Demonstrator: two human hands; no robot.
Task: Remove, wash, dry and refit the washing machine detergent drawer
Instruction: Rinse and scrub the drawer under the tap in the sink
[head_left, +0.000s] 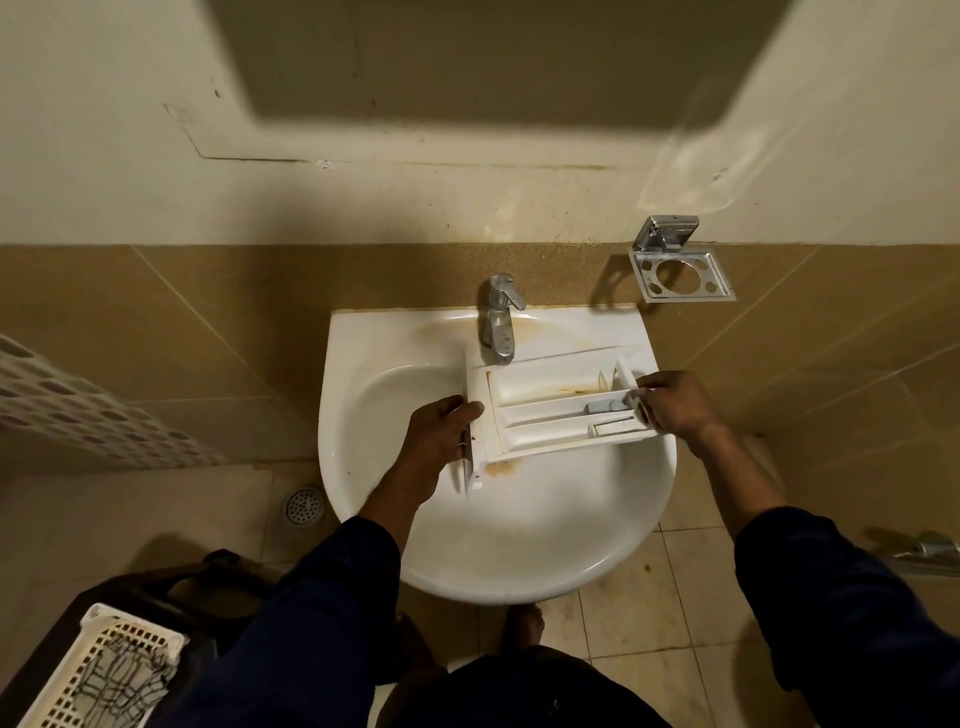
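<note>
The detergent drawer (558, 415) is being held roughly level over the sink (524, 582), compartments facing up, with its far side lying just below the tap (500, 322). No running water is being shown. For a good wash, the drawer is probably best tilted under the stream, so that the brown residue (576, 387) is being carried out into the sink rather than pooling, and kept low so that splashing is being limited. The front-panel end is being clamped by the left hand (441, 431), fingers curled round its edge. The rear end is being pinched by the right hand (672, 402), thumb and fingertips closed on the rim. Neither grip is being held apart.
</note>
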